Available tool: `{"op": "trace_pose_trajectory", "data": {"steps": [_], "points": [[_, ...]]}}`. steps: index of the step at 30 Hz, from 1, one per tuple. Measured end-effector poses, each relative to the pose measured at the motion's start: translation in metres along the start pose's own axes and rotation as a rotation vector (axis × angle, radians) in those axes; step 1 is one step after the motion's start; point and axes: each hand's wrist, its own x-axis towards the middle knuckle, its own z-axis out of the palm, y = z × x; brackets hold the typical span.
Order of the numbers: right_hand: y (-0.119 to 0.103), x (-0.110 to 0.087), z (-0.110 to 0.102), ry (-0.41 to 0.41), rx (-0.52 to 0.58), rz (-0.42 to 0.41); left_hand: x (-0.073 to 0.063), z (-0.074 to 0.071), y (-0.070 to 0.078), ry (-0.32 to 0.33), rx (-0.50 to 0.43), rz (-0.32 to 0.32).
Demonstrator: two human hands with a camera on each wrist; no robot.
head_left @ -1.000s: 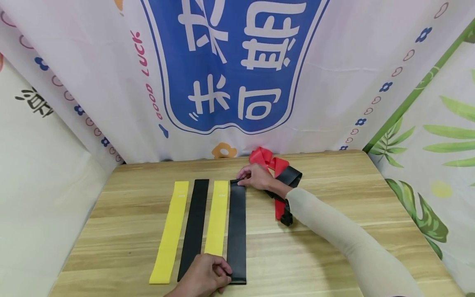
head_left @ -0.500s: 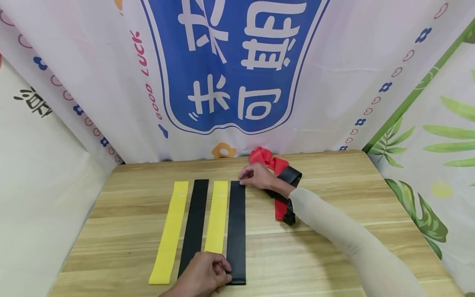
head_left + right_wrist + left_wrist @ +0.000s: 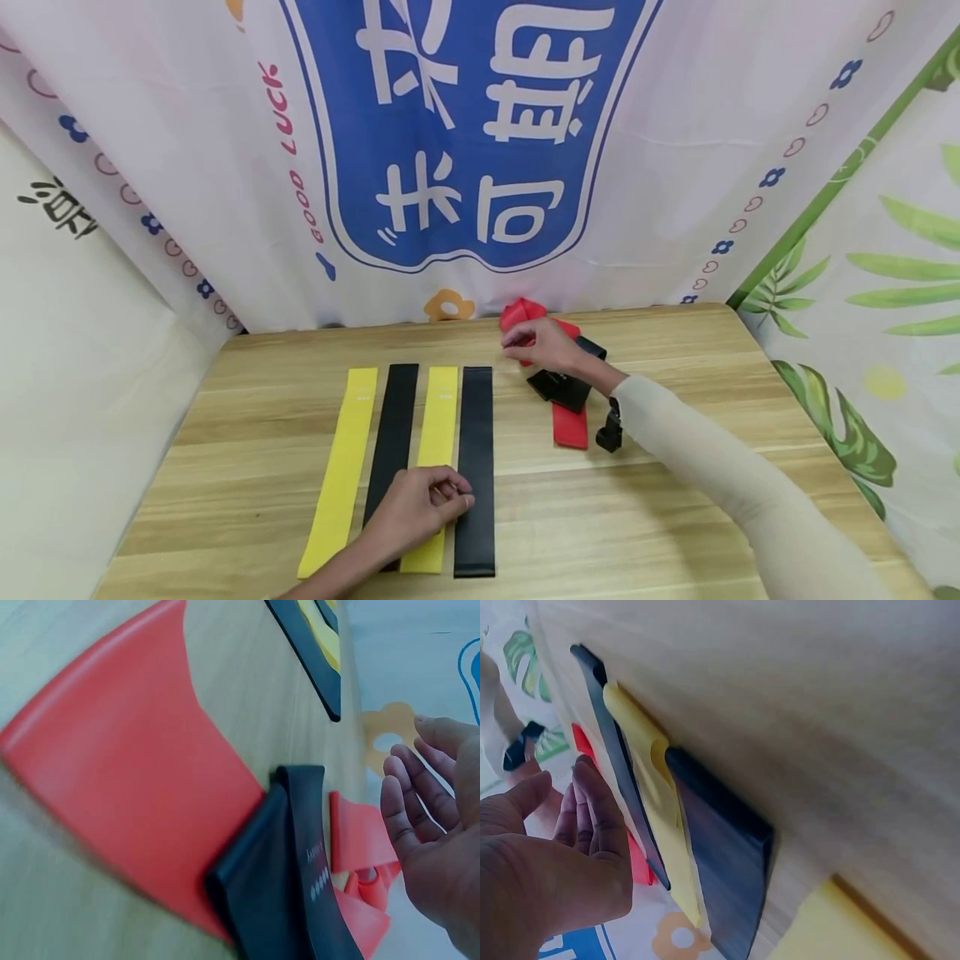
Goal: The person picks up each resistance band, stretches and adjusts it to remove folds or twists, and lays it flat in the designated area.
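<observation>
Two yellow resistance bands, the left one (image 3: 340, 475) and the second (image 3: 438, 425), alternate with two black ones, the inner (image 3: 393, 425) and the outermost right (image 3: 476, 433). All lie flat, roughly parallel. My left hand (image 3: 420, 510) hovers over the second yellow and right black bands with loosely bent fingers, holding nothing; it hides parts of the middle bands. Above the loose heap my right hand (image 3: 551, 346) is raised, its relaxed fingers (image 3: 401, 817) apart and holding nothing in the right wrist view. That heap has red bands (image 3: 570, 427) with a folded black band (image 3: 300, 862) on top.
The wooden table (image 3: 247, 467) carries all the bands. A printed curtain (image 3: 660, 208) hangs along its back edge, and the heap's red part reaches close to it. A small black wrist camera (image 3: 611, 429) is on the right wrist.
My right hand has let go of the far end of the right black band and moved right over the heap. The left hand has lifted off its near end and moved away from the body.
</observation>
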Motion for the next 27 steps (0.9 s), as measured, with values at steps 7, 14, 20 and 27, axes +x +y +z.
{"op": "trace_pose_trajectory", "data": {"steps": [7,14,20,27], "points": [[0.006,-0.017,-0.015,0.021,-0.049,0.026,0.022,0.000,0.008,0.052,0.014,0.000],[0.017,-0.031,-0.026,0.053,-0.099,-0.003,0.044,0.001,0.015,0.108,0.019,0.050],[0.023,-0.045,-0.035,0.054,-0.090,0.015,0.063,0.001,0.018,0.153,0.048,0.116],[0.033,-0.062,-0.043,0.064,-0.110,0.039,0.086,-0.001,0.022,0.170,0.068,0.177]]}}
